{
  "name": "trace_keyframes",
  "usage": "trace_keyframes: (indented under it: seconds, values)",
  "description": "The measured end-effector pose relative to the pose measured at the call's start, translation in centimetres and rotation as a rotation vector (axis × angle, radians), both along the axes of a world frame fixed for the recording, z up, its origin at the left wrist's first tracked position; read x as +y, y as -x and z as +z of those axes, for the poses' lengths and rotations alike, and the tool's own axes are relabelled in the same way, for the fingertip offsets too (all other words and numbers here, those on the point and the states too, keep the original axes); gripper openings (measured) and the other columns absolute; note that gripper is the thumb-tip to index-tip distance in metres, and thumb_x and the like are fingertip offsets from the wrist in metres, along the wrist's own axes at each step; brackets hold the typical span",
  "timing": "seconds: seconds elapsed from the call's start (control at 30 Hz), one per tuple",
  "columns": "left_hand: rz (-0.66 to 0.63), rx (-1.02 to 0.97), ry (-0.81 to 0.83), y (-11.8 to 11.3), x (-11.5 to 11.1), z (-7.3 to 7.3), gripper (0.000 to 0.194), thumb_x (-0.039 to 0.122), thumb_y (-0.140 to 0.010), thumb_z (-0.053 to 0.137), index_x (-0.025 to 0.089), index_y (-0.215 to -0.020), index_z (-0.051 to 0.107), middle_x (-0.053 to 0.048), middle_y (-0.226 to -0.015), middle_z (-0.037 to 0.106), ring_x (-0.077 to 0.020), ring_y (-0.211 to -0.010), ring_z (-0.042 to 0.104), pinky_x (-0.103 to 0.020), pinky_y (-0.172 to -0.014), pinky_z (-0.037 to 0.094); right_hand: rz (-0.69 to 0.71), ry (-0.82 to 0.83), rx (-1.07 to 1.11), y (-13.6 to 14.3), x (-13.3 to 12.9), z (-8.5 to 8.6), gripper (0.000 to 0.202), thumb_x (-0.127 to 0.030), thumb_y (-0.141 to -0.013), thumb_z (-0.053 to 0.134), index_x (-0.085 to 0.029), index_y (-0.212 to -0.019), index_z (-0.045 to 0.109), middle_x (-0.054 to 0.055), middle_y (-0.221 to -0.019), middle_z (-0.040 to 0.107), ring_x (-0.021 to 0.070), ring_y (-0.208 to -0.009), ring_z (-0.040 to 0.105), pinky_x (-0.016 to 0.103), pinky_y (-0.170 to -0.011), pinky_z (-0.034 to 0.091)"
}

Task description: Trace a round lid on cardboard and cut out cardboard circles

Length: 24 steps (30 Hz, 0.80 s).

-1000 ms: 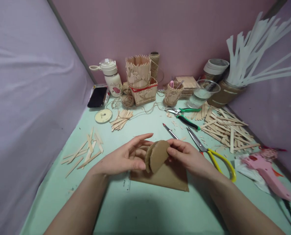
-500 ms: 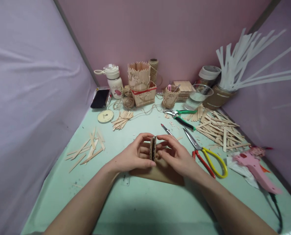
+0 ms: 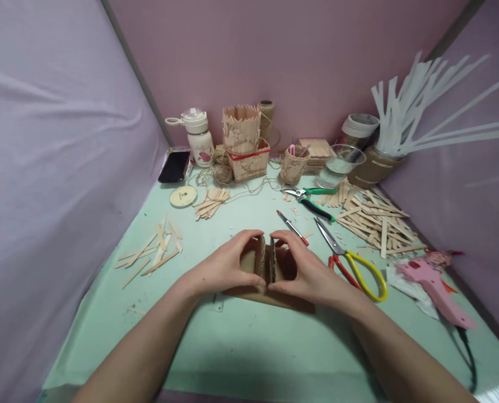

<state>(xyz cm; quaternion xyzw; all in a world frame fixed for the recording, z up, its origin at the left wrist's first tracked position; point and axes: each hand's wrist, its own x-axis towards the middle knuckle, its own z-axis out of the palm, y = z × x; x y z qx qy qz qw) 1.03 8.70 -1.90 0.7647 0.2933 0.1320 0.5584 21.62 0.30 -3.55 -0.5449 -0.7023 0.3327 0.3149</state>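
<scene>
Two small cardboard pieces stand upright on edge, a narrow gap between them, above a flat brown cardboard sheet (image 3: 289, 302). My left hand (image 3: 230, 263) grips the left cardboard piece (image 3: 260, 256) by its near and far ends, between thumb and fingers. In the same way my right hand (image 3: 302, 263) is closed on the right cardboard piece (image 3: 273, 260). Past the hands lies a red-capped pen (image 3: 292, 227). Scissors with yellow and red handles (image 3: 337, 250) rest to the right of my right hand.
Loose wooden sticks (image 3: 377, 218) are heaped at the right, near a pink glue gun (image 3: 438, 288). More sticks (image 3: 150, 254) lie at the left. Behind stand a bottle (image 3: 200, 145), stick-covered baskets (image 3: 249, 162) and a water-filled plastic cup (image 3: 337, 169). Green-handled pruners (image 3: 310, 202) lie mid-table.
The two upright cardboard pieces have moved apart, widening the gap. My right hand has shifted its grip, its thumb now at the right piece's near end. The camera view has shifted slightly.
</scene>
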Motion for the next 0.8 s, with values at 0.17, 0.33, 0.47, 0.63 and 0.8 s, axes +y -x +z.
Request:
trace_keyframes:
  seconds: [0.17, 0.33, 0.47, 0.63, 0.8]
  values:
    - [-0.068, 0.293, -0.259, 1.4, 0.3, 1.2, 0.079, 0.038, -0.061, 0.079, 0.028, -0.132, 0.045, -0.008, -0.132, 0.049, -0.0345, -0.122, 0.043, -0.049, -0.098, 0.041, -0.045, 0.084, -0.094, -1.2, -1.0, -0.1, 0.078, -0.032, -0.066, 0.079, -0.028, -0.132, 0.037, 0.01, -0.131, 0.048, 0.03, -0.117, 0.05, 0.045, -0.096, 0.043]
    - [-0.107, 0.359, -0.251, 1.5, 0.4, 1.4, 0.076, 0.04, -0.063, 0.076, 0.03, -0.132, 0.045, -0.007, -0.13, 0.05, -0.0333, -0.118, 0.044, -0.047, -0.094, 0.042, -0.009, 0.05, -0.124, -1.4, -0.7, -0.5, 0.075, -0.036, -0.064, 0.081, -0.026, -0.128, 0.043, 0.01, -0.127, 0.052, 0.031, -0.119, 0.048, 0.046, -0.098, 0.041]
    - [-0.087, 0.382, -0.258, 1.5, 0.7, 1.4, 0.075, 0.04, -0.064, 0.075, 0.03, -0.132, 0.045, -0.007, -0.13, 0.05, -0.0338, -0.12, 0.042, -0.047, -0.094, 0.041, 0.0, 0.005, -0.151, -1.5, -0.8, -0.4, 0.07, -0.034, -0.068, 0.08, -0.026, -0.127, 0.042, 0.01, -0.126, 0.052, 0.0317, -0.119, 0.047, 0.047, -0.097, 0.04]
    - [-0.095, 0.416, -0.262, 1.8, 0.9, 1.6, 0.075, 0.038, -0.065, 0.075, 0.03, -0.133, 0.044, -0.007, -0.13, 0.05, -0.0335, -0.119, 0.043, -0.047, -0.094, 0.041, 0.011, 0.023, -0.179, -1.9, -1.2, 0.1, 0.071, -0.032, -0.068, 0.079, -0.027, -0.127, 0.04, 0.01, -0.128, 0.051, 0.0321, -0.12, 0.046, 0.046, -0.096, 0.039]
    - [-0.102, 0.438, -0.251, 1.9, 0.9, 1.9, 0.071, 0.038, -0.069, 0.073, 0.03, -0.133, 0.044, -0.006, -0.129, 0.051, -0.0331, -0.119, 0.043, -0.045, -0.094, 0.041, 0.02, 0.059, -0.204, -2.2, -1.5, 0.0, 0.072, -0.029, -0.069, 0.077, -0.029, -0.13, 0.039, 0.01, -0.13, 0.051, 0.0326, -0.12, 0.046, 0.046, -0.095, 0.039]
